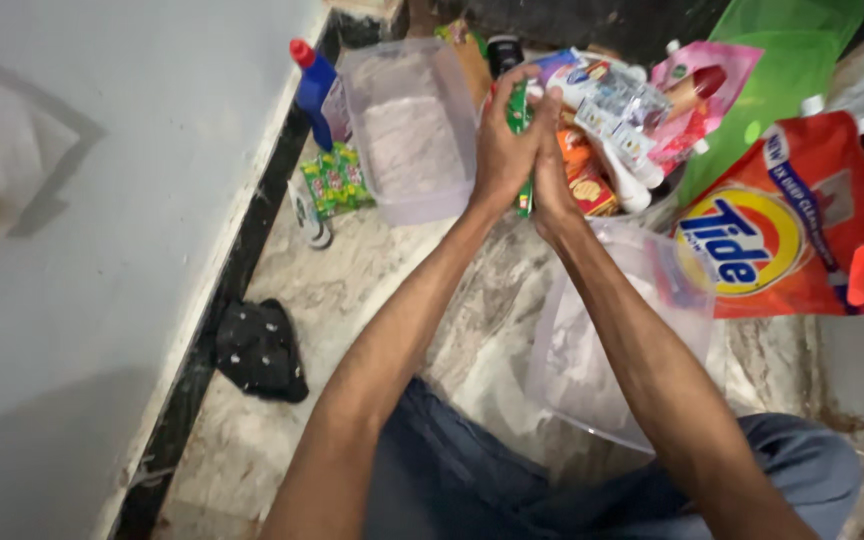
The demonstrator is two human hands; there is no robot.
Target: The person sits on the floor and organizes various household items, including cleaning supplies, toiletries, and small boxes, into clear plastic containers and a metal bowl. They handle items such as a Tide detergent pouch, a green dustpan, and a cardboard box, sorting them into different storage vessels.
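Observation:
My left hand (502, 145) and my right hand (552, 165) are pressed together around a slim green packet (519, 115), which shows between the palms above and below. They hover over a pile of small packets and sachets (612, 110) on the marble floor. A clear plastic tub (412, 130) stands just left of my hands. A second clear tub (602, 360) lies under my right forearm.
A large orange detergent pouch (782, 230) lies at the right, a pink pouch (702, 90) and green plastic sheet (782, 60) behind it. A blue bottle with red cap (314, 90), a green packet (334, 180) and a black cloth (260, 350) lie along the wall's dark skirting at the left.

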